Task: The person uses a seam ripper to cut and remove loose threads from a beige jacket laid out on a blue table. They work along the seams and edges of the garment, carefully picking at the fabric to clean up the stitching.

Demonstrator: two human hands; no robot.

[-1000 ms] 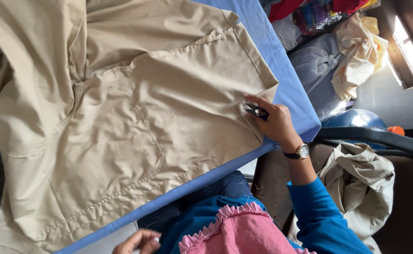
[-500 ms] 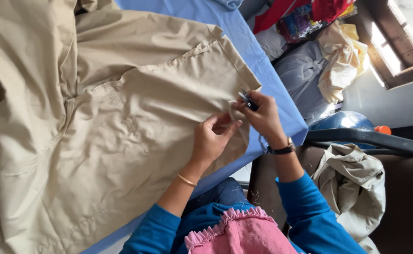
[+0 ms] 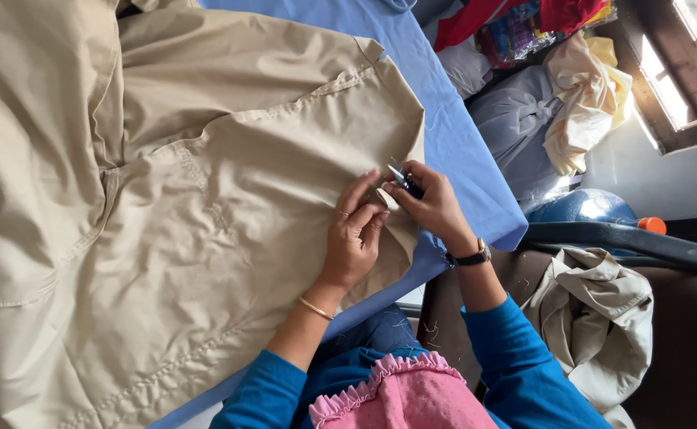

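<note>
A large beige garment lies spread over a blue-covered table. My left hand rests on the garment near its right hem, fingers pinching the cloth by the edge. My right hand holds a small dark thread cutter with its metal tips at the hem, right beside my left fingertips. I wear a gold bangle on the left wrist and a dark watch on the right.
Beyond the table's right edge sit a grey bundle, a cream cloth bundle and colourful fabrics. A beige garment lies heaped on a dark seat. A blue object with an orange cap is near a window.
My left hand came up from my lap onto the garment next to my right hand. The view has shifted, so the garment sits slightly more to the right.
</note>
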